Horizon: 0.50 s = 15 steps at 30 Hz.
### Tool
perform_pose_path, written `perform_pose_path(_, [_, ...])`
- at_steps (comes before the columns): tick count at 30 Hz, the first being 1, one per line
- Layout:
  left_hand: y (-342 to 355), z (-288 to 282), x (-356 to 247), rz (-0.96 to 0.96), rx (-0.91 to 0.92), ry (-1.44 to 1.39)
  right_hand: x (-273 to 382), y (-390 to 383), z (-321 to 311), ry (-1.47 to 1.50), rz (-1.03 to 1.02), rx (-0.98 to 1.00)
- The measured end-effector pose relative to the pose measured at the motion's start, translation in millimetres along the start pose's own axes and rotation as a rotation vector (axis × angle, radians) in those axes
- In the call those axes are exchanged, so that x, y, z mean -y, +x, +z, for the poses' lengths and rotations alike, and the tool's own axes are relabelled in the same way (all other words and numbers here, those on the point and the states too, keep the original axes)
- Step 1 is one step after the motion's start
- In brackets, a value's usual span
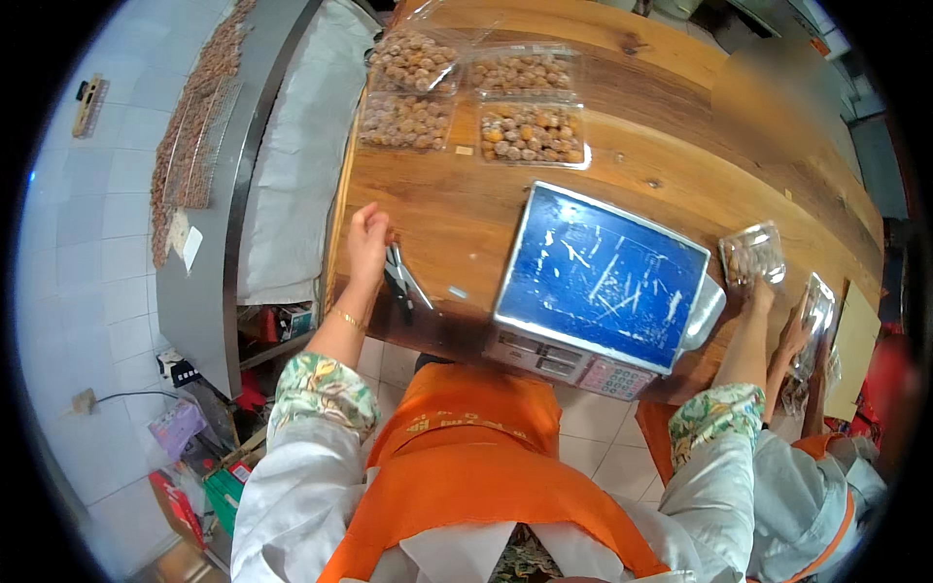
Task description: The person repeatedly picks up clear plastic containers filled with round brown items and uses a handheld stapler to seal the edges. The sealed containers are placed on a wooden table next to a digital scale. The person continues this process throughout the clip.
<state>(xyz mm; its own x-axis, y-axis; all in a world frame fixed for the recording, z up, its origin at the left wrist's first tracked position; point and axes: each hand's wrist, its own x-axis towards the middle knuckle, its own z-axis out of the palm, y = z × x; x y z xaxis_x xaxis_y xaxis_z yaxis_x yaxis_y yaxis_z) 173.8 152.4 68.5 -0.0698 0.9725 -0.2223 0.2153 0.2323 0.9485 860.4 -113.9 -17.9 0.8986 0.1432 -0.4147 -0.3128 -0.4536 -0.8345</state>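
My left hand (369, 238) is above the left part of the wooden table, its fingers curled in and no object showing in them. Beside its wrist lies a pair of scissors (398, 280) with dark handles. At the right, my right hand (760, 294) grips the near side of a clear plastic box (753, 255) that holds brownish round pieces. Between my hands stands a weighing scale with a scratched blue platform (603, 277) and a keypad (614, 377) on its near side.
Several clear boxes of brown, sugary-looking balls (533, 133) stand at the table's far left. On my right, a co-worker's hand (795, 338) holds another clear box (814, 309) beside a cardboard sheet (853, 345). A metal counter (209, 282) bearing small brown pieces runs along the left.
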Motion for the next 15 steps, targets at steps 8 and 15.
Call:
perform_pose_path(8, [173.8,-36.7,15.1,0.325,-0.287,0.505,120.3,-225.1,154.6,-0.192,-0.821,0.244])
perform_pose_path(15, [253.7,-31.5,-13.1,-0.011,0.207,0.343,82.3,-423.7,403.1,-0.331,-0.397,0.842])
